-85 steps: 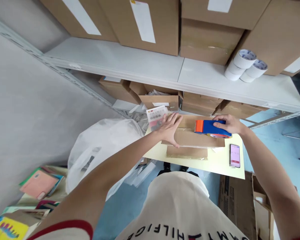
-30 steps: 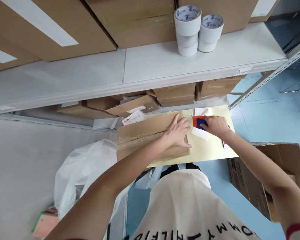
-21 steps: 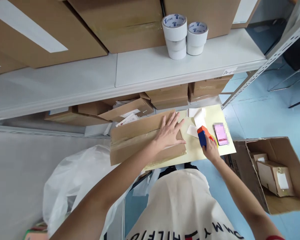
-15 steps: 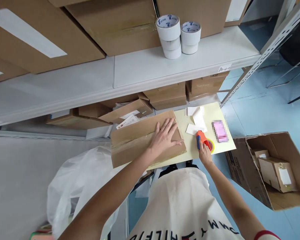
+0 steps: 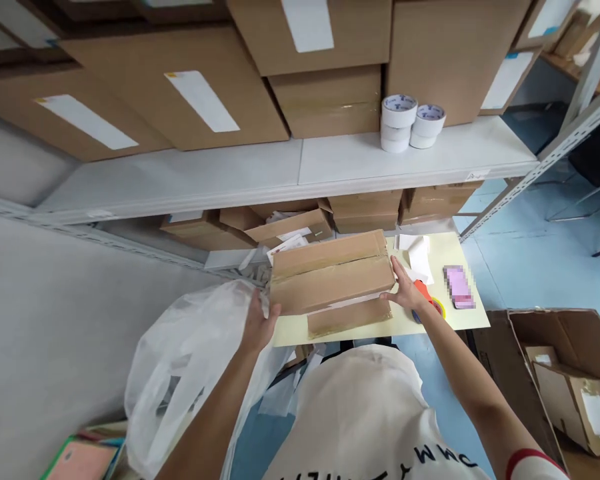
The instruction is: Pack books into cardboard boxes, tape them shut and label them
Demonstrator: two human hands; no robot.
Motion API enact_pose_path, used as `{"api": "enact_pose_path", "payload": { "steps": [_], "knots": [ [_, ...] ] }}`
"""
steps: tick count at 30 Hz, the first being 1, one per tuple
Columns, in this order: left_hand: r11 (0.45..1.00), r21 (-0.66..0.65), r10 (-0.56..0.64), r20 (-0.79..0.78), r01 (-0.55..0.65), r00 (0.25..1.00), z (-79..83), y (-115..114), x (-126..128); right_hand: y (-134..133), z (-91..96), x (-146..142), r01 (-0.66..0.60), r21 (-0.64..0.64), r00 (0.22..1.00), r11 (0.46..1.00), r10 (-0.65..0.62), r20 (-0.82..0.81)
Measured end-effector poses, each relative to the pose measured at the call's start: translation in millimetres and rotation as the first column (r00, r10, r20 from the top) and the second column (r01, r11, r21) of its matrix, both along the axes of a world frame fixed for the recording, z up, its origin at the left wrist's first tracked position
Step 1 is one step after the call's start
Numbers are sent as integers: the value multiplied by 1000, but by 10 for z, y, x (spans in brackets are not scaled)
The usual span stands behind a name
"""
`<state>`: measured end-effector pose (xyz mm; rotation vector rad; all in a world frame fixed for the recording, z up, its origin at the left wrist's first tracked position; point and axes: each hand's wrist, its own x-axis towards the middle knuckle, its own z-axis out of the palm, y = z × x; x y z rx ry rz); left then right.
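A brown cardboard box (image 5: 333, 273), with clear tape along its seams, is between my two hands, tilted over the pale yellow worktop (image 5: 460, 321). My left hand (image 5: 260, 321) grips its left end, and my right hand (image 5: 403, 288) clasps the right end with thumb and fingers apart around the edge. One lower flap or panel of cardboard (image 5: 350, 317) shows beneath its near side; I cannot tell if it belongs to the box. An orange tape dispenser (image 5: 422, 289) with a yellow-rimmed roll lies just right of my right hand, partly hidden by the wrist.
White papers (image 5: 419, 257) and a pixelated pink object (image 5: 459, 287) lie on the worktop. Rolls of white tape (image 5: 399, 123) stand on the shelf (image 5: 350, 160) with large cartons. An open carton (image 5: 500, 347) with smaller boxes is at right, a plastic bag (image 5: 180, 353) at left.
My right hand has let go of the tape dispenser and taken the box's right end. My left hand has moved from the box's top to its left end. The box is now tilted.
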<state>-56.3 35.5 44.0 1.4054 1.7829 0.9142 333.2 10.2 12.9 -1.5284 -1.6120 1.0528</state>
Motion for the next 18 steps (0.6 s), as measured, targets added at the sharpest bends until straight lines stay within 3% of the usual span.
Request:
{"api": "enact_pose_path", "payload": {
  "steps": [2, 4, 7, 10, 14, 16, 18],
  "knots": [
    [991, -115, -34, 271, 67, 962, -124, -10, -52, 68, 40, -48, -9, -37, 990, 999, 4, -139],
    [981, -165, -24, 399, 97, 917, -188, -6, -38, 102, 63, -86, 9, -54, 973, 999, -21, -229],
    [989, -114, -39, 424, 96, 905, -168, 21, -32, 171, 112, -151, 74, -51, 965, 996, -85, -250],
    [995, 46, -103, 426, 92, 899, -60, 97, -108, 339, 227, -246, 209, -28, 949, 977, -210, -237],
    [974, 225, -97, 486, -17, 869, 111, 343, -253, 708, 462, -351, 480, 14, 861, 877, -468, -196],
    [974, 224, -80, 522, -46, 849, 175, 510, -306, 896, 548, -369, 524, 37, 846, 851, -515, -138],
    [985, 172, -71, 553, -31, 830, 212, 663, -328, 1039, 571, -377, 493, 45, 869, 869, -489, -77]
  ]
}}
